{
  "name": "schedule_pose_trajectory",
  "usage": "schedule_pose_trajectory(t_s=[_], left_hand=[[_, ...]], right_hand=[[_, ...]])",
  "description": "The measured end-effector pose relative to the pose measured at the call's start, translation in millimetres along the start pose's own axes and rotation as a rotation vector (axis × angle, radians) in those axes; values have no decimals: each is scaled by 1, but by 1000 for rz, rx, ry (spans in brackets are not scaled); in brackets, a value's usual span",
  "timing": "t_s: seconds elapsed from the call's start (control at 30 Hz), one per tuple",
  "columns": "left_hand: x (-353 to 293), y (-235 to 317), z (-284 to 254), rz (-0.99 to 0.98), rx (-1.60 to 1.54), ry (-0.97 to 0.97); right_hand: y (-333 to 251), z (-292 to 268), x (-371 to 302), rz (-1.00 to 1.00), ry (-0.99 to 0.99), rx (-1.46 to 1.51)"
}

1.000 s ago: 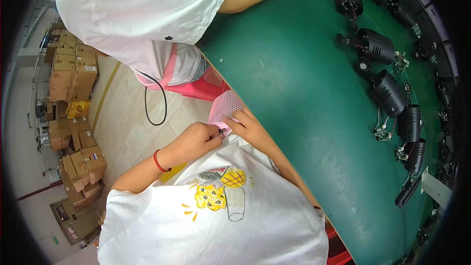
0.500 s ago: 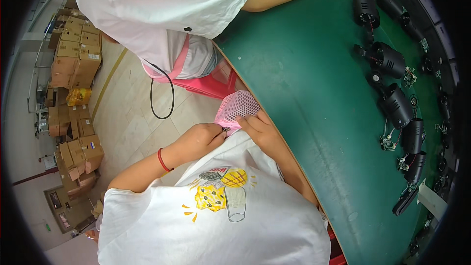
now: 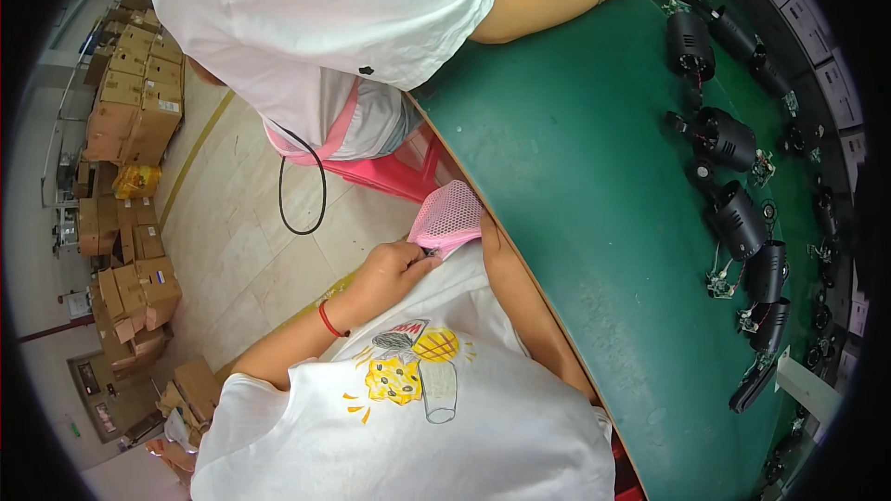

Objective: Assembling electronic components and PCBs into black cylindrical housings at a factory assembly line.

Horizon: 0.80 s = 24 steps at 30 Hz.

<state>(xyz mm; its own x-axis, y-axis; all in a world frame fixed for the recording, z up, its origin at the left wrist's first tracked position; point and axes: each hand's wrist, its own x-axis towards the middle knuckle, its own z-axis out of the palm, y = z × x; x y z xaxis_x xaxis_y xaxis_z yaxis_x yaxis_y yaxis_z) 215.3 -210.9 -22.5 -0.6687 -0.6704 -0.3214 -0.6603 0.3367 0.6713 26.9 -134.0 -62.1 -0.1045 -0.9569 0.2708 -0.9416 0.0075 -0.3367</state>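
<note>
Near the middle of the view, a pink mesh bag (image 3: 450,215) is just beside the green table (image 3: 566,213), its near corner pinched by the left hand (image 3: 388,271); the right hand is hidden, its grip impossible to tell. A loosened pinch could drop the bag floorward.

Left of the table (image 3: 575,223) and just beside its edge sits a mesh pouch (image 3: 449,218), with the left hand (image 3: 388,274) at its near corner, a stool (image 3: 390,176) behind it, housings (image 3: 740,221) along the table's right side and cardboard boxes (image 3: 139,116) at the far left.
</note>
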Motion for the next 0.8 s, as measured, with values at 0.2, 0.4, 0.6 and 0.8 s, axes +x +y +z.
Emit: schedule_pose_trajectory(t_s=[0.2,0.4,0.6,0.8], left_hand=[[6,-20,-31,162,-158,-292],[-5,-46,-40,120,-153,-384],[-2,-59,-40,-89,-315,-540],[33,-40,-99,-73,-66,-587]], right_hand=[[3,-5,-5,-96,4,105],[0,-3,-7,-128,3,337],[4,-1,-17,-13,-39,464],[2,-34,-119,598,-204,519]])
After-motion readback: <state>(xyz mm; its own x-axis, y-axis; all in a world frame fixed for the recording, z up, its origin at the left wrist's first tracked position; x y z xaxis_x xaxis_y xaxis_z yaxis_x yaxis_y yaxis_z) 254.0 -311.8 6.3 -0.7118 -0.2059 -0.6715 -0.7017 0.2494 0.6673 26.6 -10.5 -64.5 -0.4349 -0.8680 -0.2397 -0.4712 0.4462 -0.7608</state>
